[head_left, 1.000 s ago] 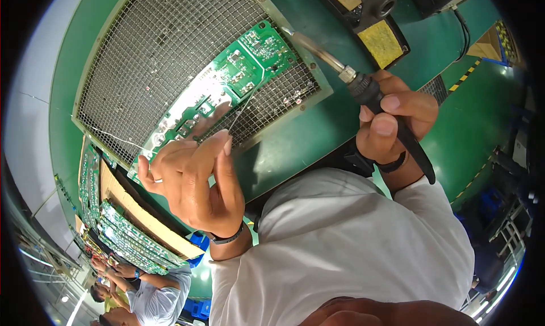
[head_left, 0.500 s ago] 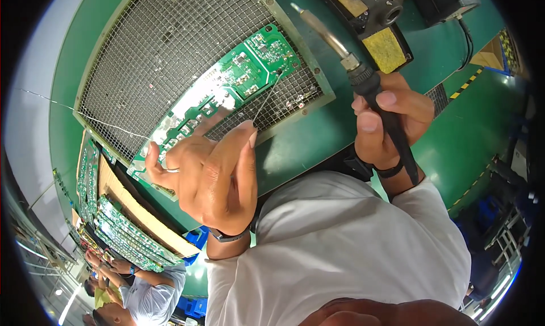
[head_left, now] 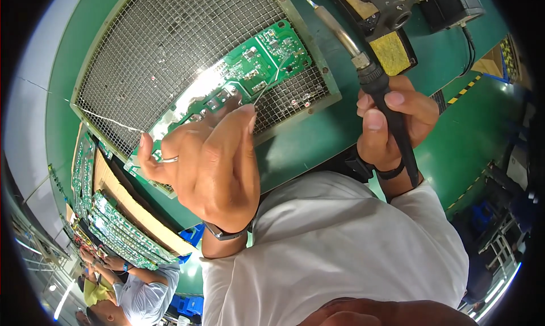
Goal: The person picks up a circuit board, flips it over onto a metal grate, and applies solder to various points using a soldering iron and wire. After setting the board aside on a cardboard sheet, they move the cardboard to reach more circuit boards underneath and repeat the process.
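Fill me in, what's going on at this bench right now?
The person's right hand grips a soldering iron by its dark handle, with the tip pointing away from the body and clear of the board. The left hand pinches a thin silvery wire, one end extending over the green circuit board; whether it touches is hard to tell. The board lies on a framed metal mesh. A yellow sponge sits on the bench's far right.

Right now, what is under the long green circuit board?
A framed wire mesh lies under the circuit board, showing around its edges. Whatever is directly beneath is covered, and the left hand hides part of the board.
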`<state>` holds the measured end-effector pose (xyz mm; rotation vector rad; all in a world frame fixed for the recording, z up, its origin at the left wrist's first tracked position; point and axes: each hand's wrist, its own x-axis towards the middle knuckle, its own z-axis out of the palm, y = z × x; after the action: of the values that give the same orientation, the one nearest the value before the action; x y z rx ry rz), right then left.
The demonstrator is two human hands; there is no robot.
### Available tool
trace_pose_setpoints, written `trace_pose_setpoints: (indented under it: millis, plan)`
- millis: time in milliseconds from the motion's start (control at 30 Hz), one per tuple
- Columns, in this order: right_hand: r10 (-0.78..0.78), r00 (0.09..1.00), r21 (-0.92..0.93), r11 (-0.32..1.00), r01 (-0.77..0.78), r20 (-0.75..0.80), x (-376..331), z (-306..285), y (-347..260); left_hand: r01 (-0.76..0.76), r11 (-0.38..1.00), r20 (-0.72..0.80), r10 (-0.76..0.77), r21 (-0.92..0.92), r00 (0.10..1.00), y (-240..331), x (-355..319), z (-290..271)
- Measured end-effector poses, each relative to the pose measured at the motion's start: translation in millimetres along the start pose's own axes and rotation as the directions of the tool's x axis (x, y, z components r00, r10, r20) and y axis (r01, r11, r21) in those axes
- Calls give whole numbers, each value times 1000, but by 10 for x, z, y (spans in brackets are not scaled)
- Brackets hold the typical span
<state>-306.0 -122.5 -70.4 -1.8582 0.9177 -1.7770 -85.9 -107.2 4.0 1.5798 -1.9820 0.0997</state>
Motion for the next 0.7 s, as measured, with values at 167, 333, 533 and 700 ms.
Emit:
trace_pose_setpoints:
  millis: [167, 333, 533, 700]
  plan:
    - [1, 1000, 10, 1000, -1, 5, 7, 21, 5, 45, 999, -25, -44, 17, 999, -76, -35, 4]
    - [-7, 1000, 1, 1000, 7, 18, 15, 16, -7, 0, 1000, -58, 0, 0, 998, -99, -4, -7]
    - [0, 1000, -12, 1000, 0, 30, 24, 20, -14, 59, 998, -36, -60, -4, 998, -107, -24, -13]
    - [17, 1000, -5, 1000, -17, -1, 2, 21, -35, 65, 998, -83, -66, -19, 994, -94, -20, 0]
